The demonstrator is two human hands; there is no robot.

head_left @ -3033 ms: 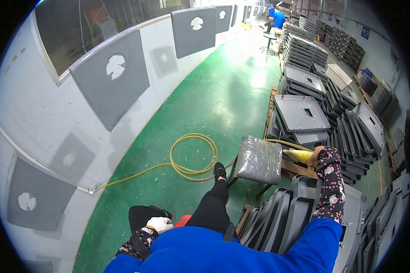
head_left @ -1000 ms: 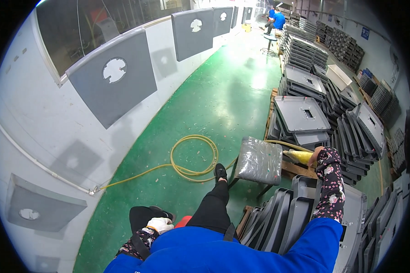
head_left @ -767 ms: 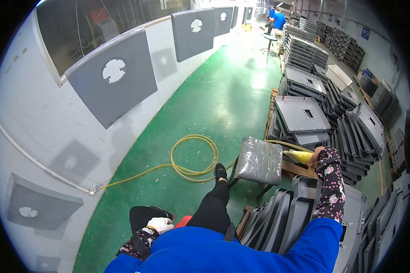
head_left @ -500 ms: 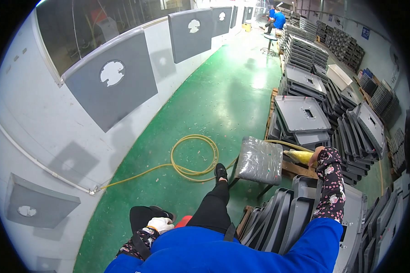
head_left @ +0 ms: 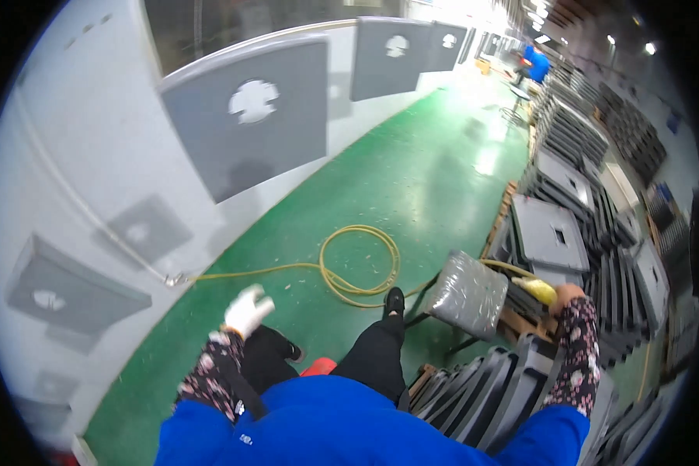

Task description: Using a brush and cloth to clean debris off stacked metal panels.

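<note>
My left hand, in a white glove, is raised over the floor in front of my left knee. Its fingers are apart and nothing is in it. At the right, my bare right hand is closed round the back of a yellow bundle, possibly a wrapped tool; its exact kind is unclear. A yellow hose lies coiled on the green floor, passes behind the stool and runs toward the bundle. The stool's seat is wrapped in shiny grey film. Below my right arm stand several grey panels on edge.
Large grey panels with white cut-out patches, one being a near panel, line the white wall at left. Pallets with stacked grey panels fill the right side. Far off, a person in blue sits near another stool.
My left hand has risen from my lap, forward and slightly left, its fingers spreading. The scene has shifted rightward as my head turned. My right hand still grips the yellow bundle.
</note>
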